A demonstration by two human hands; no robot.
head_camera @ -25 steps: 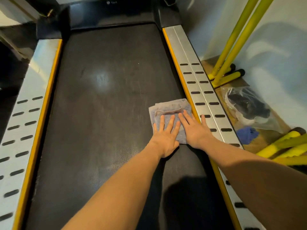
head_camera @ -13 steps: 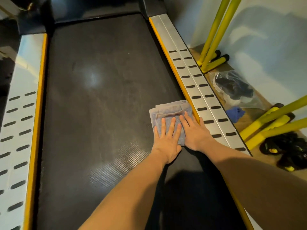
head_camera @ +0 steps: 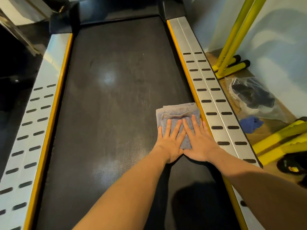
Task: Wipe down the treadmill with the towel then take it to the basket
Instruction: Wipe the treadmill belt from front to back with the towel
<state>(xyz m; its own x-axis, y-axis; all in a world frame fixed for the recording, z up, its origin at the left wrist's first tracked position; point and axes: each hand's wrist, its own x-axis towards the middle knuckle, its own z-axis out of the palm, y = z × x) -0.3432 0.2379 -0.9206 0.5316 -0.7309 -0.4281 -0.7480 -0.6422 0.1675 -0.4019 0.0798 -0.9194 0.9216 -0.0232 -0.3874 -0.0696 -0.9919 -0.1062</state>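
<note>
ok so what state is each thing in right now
folded grey cloth towel: flat on the belt, beside the right rail
left hand: open, pressing the towel
right hand: open, pressing the towel
black treadmill belt: bare, one glare spot
clear plastic bag: on the floor, dark items inside

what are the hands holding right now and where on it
Nothing is gripped. Left hand and right hand press flat, fingers straight, on the near half of the folded towel on the treadmill belt.

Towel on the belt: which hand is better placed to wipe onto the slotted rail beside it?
Probably the right hand: it presses the towel on the side touching the right rail; the left hand lies farther inward.
</note>
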